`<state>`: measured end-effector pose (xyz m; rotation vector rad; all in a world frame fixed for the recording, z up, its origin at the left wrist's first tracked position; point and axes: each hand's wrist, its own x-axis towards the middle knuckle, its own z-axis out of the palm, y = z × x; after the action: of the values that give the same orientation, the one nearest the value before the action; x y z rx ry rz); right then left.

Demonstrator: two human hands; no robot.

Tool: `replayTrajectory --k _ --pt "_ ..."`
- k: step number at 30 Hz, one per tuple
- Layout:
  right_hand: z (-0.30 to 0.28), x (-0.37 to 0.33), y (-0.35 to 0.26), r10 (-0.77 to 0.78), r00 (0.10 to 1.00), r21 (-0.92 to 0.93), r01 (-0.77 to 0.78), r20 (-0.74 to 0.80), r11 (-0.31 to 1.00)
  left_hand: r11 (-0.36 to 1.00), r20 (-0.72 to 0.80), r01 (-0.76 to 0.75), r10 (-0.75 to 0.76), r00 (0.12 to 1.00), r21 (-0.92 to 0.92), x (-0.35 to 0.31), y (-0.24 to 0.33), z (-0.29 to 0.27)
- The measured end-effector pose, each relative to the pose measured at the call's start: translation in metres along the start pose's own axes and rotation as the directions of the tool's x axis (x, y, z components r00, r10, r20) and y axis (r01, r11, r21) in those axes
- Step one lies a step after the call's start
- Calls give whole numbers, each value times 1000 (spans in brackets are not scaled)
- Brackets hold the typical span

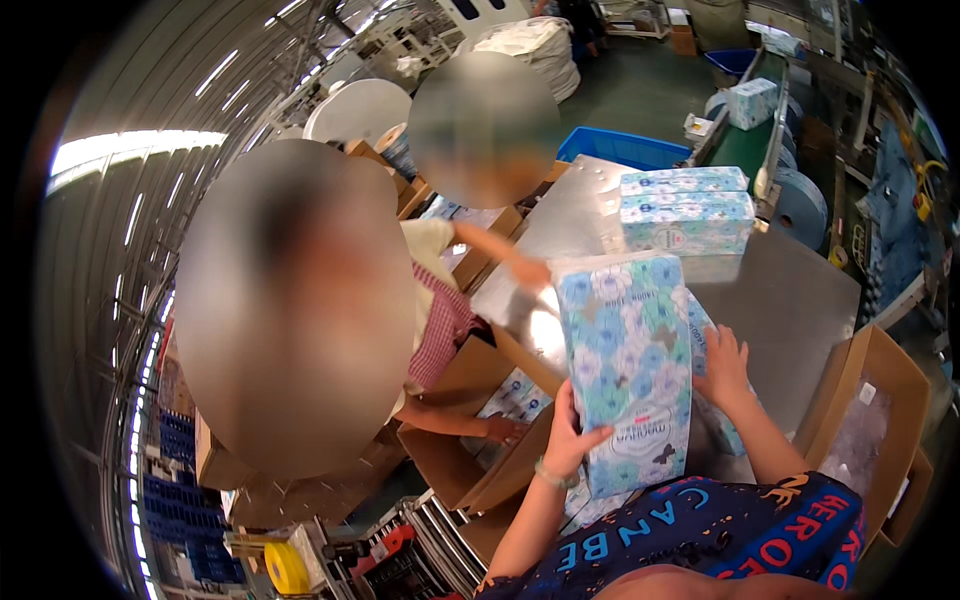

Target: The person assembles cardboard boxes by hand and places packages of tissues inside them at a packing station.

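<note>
My left hand (572, 445) grips the lower left edge of a tall tissue pack (625, 340), wrapped in white film with blue and green flowers. The pack stands tilted in front of me, its broad face toward me. A second flowered tissue pack (700, 322) shows partly behind its right side. My right hand (724, 372) is closed around that second pack's right side, fingers toward the far end. More flowered wrapping shows under my left forearm, mostly hidden by the front pack.
A metal table (800, 290) carries stacked tissue packs (688, 222) at its far side. Behind is a green conveyor (745, 145). A cardboard box (870, 400) stands at right. On the left, a co-worker reaches one hand toward the table, another into an open carton (440, 460).
</note>
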<state>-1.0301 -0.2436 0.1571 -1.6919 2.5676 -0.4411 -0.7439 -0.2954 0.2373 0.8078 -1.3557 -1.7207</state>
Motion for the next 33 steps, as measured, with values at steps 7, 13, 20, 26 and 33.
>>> replayTrajectory --k 7,13,20,26,33 --pt "24 66 -32 53 963 50 -68 265 996 922 -334 58 79 939 382 -179 -40 -53" --pt "-66 13 -111 -246 954 122 269 -172 955 754 -418 116 223 881 647 -250 -55 -95" --pt "-154 -5 -155 -427 804 263 555 -414 789 183 54 -5 -264 963 983 -227 -209 -113" --pt "-101 22 -106 -504 860 56 509 -85 859 325 64 138 -541 839 936 -212 -217 -113" --pt "26 116 -42 49 719 -317 243 693 917 313 17 185 -545 838 932 -205 -220 -102"
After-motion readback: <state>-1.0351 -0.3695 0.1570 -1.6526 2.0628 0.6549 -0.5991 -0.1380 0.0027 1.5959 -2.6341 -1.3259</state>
